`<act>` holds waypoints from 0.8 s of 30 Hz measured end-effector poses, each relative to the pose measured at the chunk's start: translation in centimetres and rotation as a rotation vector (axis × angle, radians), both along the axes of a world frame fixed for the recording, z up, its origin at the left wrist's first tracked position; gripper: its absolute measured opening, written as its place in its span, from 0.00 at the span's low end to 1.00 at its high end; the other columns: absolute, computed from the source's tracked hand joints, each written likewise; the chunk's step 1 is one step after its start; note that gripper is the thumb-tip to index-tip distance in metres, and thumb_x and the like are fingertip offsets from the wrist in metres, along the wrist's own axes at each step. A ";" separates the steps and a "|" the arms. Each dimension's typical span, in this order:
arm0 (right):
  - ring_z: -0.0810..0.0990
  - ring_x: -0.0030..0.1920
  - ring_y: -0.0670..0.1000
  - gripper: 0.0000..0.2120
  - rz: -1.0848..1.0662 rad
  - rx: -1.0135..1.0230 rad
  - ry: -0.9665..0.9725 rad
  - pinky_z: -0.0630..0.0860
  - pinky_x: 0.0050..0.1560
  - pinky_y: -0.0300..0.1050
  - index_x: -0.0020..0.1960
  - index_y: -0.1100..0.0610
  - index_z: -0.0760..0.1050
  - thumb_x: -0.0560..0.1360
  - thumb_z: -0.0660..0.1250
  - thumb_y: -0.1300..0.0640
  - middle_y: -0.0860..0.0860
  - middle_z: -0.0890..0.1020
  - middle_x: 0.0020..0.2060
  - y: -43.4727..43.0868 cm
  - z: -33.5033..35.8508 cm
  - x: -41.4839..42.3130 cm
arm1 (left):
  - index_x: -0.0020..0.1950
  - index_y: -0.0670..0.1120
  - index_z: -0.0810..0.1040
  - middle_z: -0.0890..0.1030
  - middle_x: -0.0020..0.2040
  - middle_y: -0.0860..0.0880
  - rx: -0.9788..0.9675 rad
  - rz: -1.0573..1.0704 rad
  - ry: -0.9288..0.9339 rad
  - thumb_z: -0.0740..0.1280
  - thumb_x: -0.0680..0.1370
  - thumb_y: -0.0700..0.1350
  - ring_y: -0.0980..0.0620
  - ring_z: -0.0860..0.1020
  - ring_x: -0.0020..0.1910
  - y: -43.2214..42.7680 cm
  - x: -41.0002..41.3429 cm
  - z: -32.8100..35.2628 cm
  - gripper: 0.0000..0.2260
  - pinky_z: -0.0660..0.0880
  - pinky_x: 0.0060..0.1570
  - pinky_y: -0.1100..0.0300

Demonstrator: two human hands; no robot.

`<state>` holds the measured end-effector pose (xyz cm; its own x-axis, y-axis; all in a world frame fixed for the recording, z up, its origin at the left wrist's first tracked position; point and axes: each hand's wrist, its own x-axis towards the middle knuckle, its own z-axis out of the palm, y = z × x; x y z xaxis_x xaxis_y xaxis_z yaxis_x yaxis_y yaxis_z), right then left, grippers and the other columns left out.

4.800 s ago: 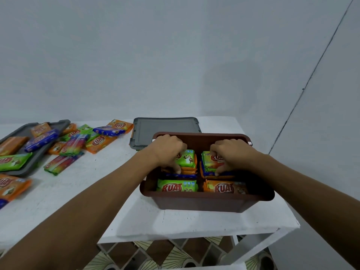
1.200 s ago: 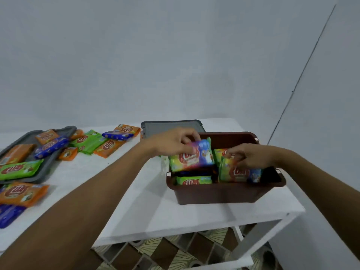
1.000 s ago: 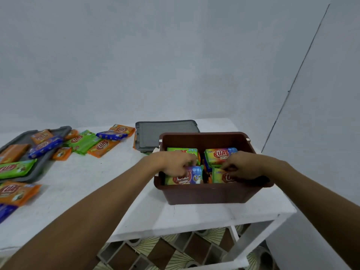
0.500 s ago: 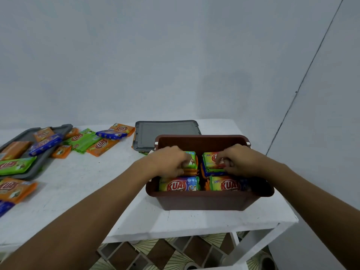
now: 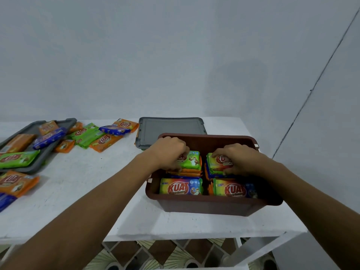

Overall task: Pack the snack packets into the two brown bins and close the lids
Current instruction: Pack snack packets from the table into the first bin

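The brown bin [image 5: 204,205] stands near the table's front right corner, lid off. Four stacks of snack packets fill it. Two rainbow-coloured packets lie on top at the front, one on the left [image 5: 181,187] and one on the right [image 5: 233,190]. My left hand [image 5: 171,152] curls its fingers round the rear left stack, topped by a green packet [image 5: 191,160]. My right hand [image 5: 237,158] grips the rear right stack, topped by a green and orange packet [image 5: 218,162]. A grey lid [image 5: 171,127] lies flat just behind the bin.
Loose packets lie at the back left of the white table [image 5: 87,182]: an orange one [image 5: 105,140], green ones [image 5: 85,135], a blue one [image 5: 115,129]. A second grey lid [image 5: 35,166] at the far left carries several packets. An orange packet [image 5: 15,182] lies near the left edge.
My hands lowered two rainbow-coloured packets into the front of the bin, let them go, then moved back onto the two rear stacks, where they stay.
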<state>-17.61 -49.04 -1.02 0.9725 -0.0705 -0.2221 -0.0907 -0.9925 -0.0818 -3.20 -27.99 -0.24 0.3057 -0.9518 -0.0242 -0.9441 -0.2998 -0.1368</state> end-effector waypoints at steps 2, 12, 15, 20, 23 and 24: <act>0.74 0.58 0.50 0.27 -0.021 0.020 -0.003 0.76 0.54 0.49 0.69 0.41 0.67 0.72 0.69 0.41 0.46 0.75 0.58 0.3 0.4 0.2 | 0.56 0.51 0.79 0.80 0.53 0.54 -0.063 -0.008 0.074 0.69 0.73 0.60 0.53 0.77 0.51 1.1 0.6 0.2 0.17 0.72 0.47 0.57; 0.73 0.38 0.41 0.09 0.097 0.141 -0.363 0.70 0.38 0.41 0.56 0.45 0.77 0.76 0.66 0.48 0.40 0.75 0.37 7.9 1.6 4.5 | 0.66 0.45 0.73 0.74 0.65 0.46 -0.543 0.377 0.109 0.64 0.79 0.47 0.46 0.72 0.64 14.3 7.6 -4.7 0.16 0.72 0.57 0.52; 0.74 0.37 0.43 0.06 0.119 0.178 -0.429 0.72 0.38 0.45 0.52 0.44 0.78 0.76 0.67 0.51 0.42 0.77 0.36 11.1 2.4 6.5 | 0.73 0.46 0.66 0.66 0.74 0.45 -0.357 0.556 0.145 0.64 0.79 0.50 0.45 0.64 0.72 18.4 10.8 -6.9 0.23 0.68 0.65 0.50; 0.71 0.38 0.43 0.10 0.195 0.186 -0.410 0.72 0.39 0.48 0.39 0.39 0.68 0.76 0.64 0.50 0.42 0.74 0.35 16.3 3.2 10.5 | 0.79 0.48 0.51 0.51 0.80 0.48 -0.157 0.644 0.212 0.60 0.80 0.56 0.45 0.49 0.78 22.2 15.4 -9.0 0.31 0.58 0.72 0.45; 0.72 0.45 0.46 0.06 0.244 0.080 -0.330 0.70 0.43 0.46 0.52 0.47 0.76 0.77 0.62 0.49 0.44 0.77 0.44 19.3 3.3 13.5 | 0.79 0.50 0.52 0.52 0.79 0.49 -0.171 0.616 0.238 0.57 0.80 0.59 0.45 0.48 0.78 23.4 16.5 -10.3 0.31 0.51 0.74 0.43; 0.72 0.46 0.46 0.09 0.254 0.063 -0.305 0.69 0.43 0.45 0.55 0.49 0.76 0.78 0.62 0.49 0.44 0.77 0.45 20.3 3.2 14.6 | 0.78 0.50 0.55 0.56 0.78 0.47 -0.210 0.599 0.218 0.56 0.80 0.60 0.44 0.52 0.77 23.7 16.5 -10.7 0.29 0.51 0.74 0.42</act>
